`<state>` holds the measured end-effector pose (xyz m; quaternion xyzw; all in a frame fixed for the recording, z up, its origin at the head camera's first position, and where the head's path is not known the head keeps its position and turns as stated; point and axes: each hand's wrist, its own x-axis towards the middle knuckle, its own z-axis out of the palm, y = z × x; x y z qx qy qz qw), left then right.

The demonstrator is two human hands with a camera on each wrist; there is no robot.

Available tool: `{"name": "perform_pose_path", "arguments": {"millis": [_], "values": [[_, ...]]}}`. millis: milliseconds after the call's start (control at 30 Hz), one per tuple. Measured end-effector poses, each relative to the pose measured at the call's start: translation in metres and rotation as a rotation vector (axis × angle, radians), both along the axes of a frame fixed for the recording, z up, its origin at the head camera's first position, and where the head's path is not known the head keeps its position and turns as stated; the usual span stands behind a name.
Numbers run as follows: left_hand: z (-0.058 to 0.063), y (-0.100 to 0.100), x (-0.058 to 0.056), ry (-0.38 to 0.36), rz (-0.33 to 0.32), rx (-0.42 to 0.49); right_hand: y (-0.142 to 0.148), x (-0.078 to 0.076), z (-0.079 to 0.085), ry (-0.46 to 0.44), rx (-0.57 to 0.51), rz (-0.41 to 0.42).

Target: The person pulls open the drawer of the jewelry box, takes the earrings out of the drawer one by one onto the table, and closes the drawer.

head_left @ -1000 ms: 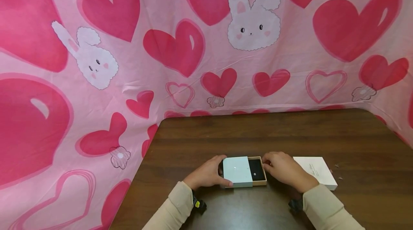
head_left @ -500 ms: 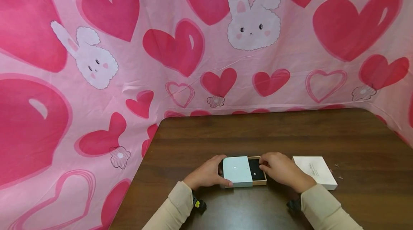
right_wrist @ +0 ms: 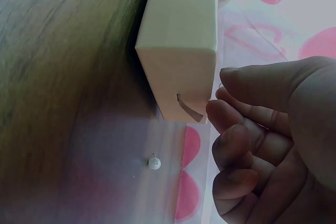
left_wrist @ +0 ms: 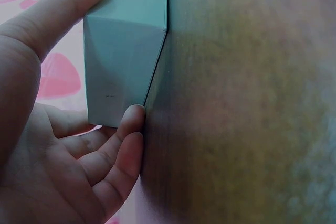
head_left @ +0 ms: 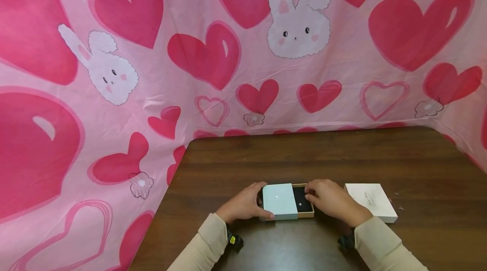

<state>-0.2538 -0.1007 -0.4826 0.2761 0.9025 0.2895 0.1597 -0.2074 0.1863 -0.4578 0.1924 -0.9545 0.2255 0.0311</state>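
A light-blue box sleeve (head_left: 278, 201) lies on the table, and its tan inner drawer (head_left: 313, 214) sticks out to the right. Inside the drawer is a black insert (head_left: 302, 201) with one pearl stud (head_left: 300, 204) on it. My left hand (head_left: 245, 204) holds the sleeve's left end, thumb on the near side and fingers behind. My right hand (head_left: 331, 199) reaches over the drawer's right end, thumb and forefinger bent close over the insert. I cannot tell whether these fingertips pinch something small. In the right wrist view, a ribbon tab (right_wrist: 189, 108) shows on the drawer's end.
A white box lid (head_left: 373, 203) with dark lettering lies right of my right hand. Small bits (head_left: 398, 203) are scattered beside it. The right wrist view shows another pearl stud (right_wrist: 154, 163) on the wooden table (head_left: 304, 157). A pink heart-and-rabbit curtain (head_left: 243, 51) borders the table.
My right hand has shifted slightly left, bringing its fingertips from the drawer's right edge to over the black insert. My left hand and the box have stayed in place.
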Motion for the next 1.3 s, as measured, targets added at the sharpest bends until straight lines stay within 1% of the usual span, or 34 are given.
{"name": "perform_pose_path", "arguments": {"millis": [367, 633, 800, 933, 1300], "values": [[0.0013, 0.0004, 0.0008, 0.007, 0.010, -0.014, -0.0003, -0.0001, -0.0013, 0.014, -0.010, 0.009], [0.0001, -0.0010, 0.0006, 0.015, -0.002, -0.009, -0.0025, -0.0003, -0.0038, 0.039, -0.021, 0.049], [0.0011, 0.0006, 0.0004, 0.010, 0.005, -0.008, -0.0052, 0.0010, -0.0023, 0.010, -0.017, 0.041], [0.0005, 0.0013, -0.0005, 0.014, -0.003, -0.002, -0.0069, 0.0011, -0.0028, -0.010, -0.003, 0.034], [-0.0003, 0.0005, -0.0018, 0.010, -0.004, -0.002, -0.0077, -0.0030, -0.0098, 0.017, 0.015, 0.068]]}}
